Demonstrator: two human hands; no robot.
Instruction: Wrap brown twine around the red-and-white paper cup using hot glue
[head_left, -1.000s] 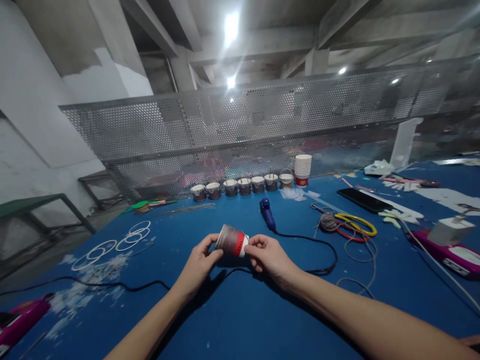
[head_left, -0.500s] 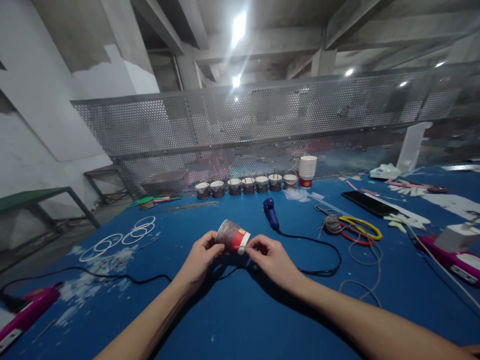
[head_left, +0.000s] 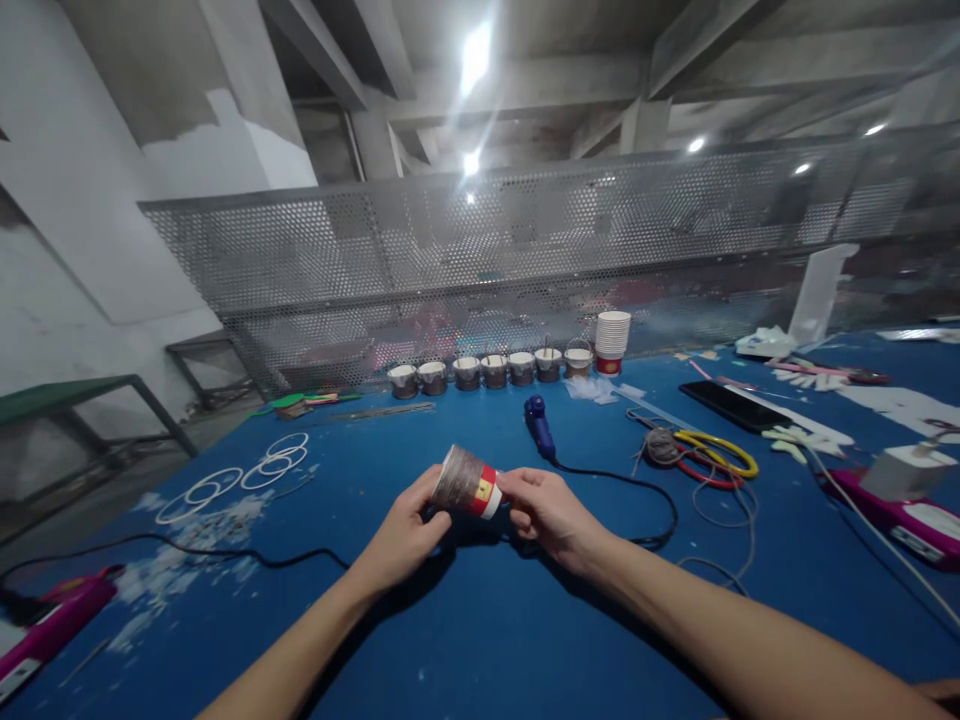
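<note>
A paper cup (head_left: 466, 482), red and white at its base end, is tilted on its side above the blue table. Greyish-brown cord wraps much of its wall. My left hand (head_left: 414, 520) is closed around the rim end, with the thumb on the near side. At the base, the bent fingers of my right hand (head_left: 544, 510) pinch the edge of the cup; whether a strand of cord is between them I cannot make out. A loose ball of grey cord (head_left: 661, 447) lies to the right, and its strand runs towards my right forearm.
Wrapped cups (head_left: 493, 371) stand in a row along the mesh screen, beside a stack of paper cups (head_left: 612, 340). A blue glue gun (head_left: 539, 428) lies ahead with its black cable trailing right. White rings (head_left: 274, 462) lie left; a phone (head_left: 733, 406) and power strip (head_left: 892, 515) lie right.
The cup has turned in my hands, its yellow emblem now facing me more and less red showing. My right hand has rolled over, its fingers curled more at the base.
</note>
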